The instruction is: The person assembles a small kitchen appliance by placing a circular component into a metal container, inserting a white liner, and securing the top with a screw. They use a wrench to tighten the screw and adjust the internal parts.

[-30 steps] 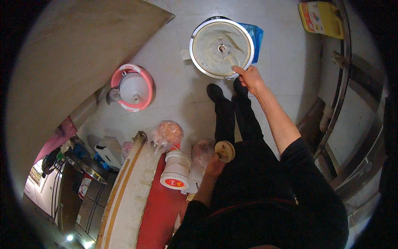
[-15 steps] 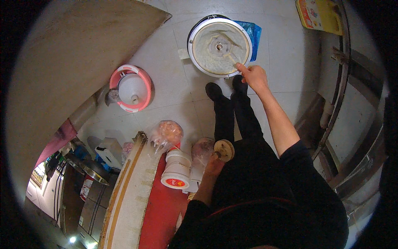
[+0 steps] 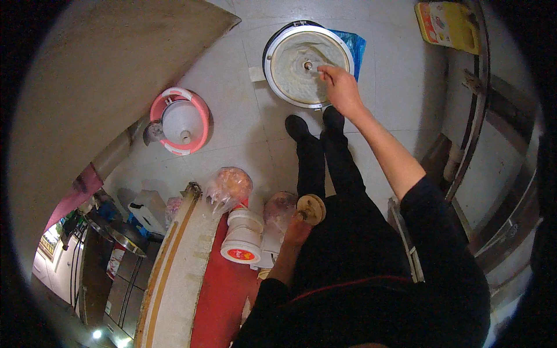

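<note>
Over the right half of a round, metal-rimmed drum [image 3: 269, 78] is my right hand [image 3: 343, 91], its fingers pinched. A thin stick seems to be in that pinch, though it barely shows now. Pale, wispy film lines the drum, and a small spinner head [image 3: 308, 66] sits at its middle. By my thigh, my left hand [image 3: 297, 232] is closed on a round tan disc-shaped thing [image 3: 311, 209]; its exact kind I cannot make out. My left fingers are partly hidden behind it.
A pink-rimmed tub [image 3: 201, 119] holding a grey funnel stands left. White tubs [image 3: 240, 238] and a bag of orange-pink stuff [image 3: 232, 184] are beside my left arm. A blue bag [image 3: 355, 49] lies behind the drum; a yellow container [image 3: 447, 26] stands far right. A slanted panel [image 3: 116, 58] overhangs left.
My right hand has moved up and slightly left, from the drum's near right rim to farther over the drum. My left hand keeps its hold on the tan disc-shaped thing.
</note>
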The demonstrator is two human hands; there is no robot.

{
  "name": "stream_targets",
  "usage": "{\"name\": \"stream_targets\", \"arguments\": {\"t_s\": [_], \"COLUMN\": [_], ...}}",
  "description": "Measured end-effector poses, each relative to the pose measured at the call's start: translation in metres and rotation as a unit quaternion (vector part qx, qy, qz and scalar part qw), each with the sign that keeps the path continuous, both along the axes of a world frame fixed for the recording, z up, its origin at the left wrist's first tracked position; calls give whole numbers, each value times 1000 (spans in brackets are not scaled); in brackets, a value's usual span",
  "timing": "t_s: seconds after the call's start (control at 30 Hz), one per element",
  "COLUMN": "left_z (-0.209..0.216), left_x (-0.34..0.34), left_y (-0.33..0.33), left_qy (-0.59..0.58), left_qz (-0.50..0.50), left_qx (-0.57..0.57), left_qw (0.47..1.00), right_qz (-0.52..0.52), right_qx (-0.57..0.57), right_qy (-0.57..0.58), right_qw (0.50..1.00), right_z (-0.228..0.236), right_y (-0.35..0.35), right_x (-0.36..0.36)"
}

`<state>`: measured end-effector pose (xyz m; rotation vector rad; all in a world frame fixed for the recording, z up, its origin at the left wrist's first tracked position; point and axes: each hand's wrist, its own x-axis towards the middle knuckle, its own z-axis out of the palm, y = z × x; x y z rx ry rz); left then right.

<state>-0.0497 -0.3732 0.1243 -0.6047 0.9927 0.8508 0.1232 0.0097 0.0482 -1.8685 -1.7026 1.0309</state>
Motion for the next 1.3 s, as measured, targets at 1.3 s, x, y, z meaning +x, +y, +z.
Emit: {"name": "stream_targets", "arguments": {"t_s": [1.3], "left_z": [1], "left_x": [5], "left_y": [7], "left_qy": [7], "left_qz": [52], "left_qx": [-3], "left_qw": [999], "right_qz": [310], "right_qx": [-159], "right_qy": [-221], "right_qw": [911], "right_z": [-49], "right_y": [59], "right_x": [-5]}}
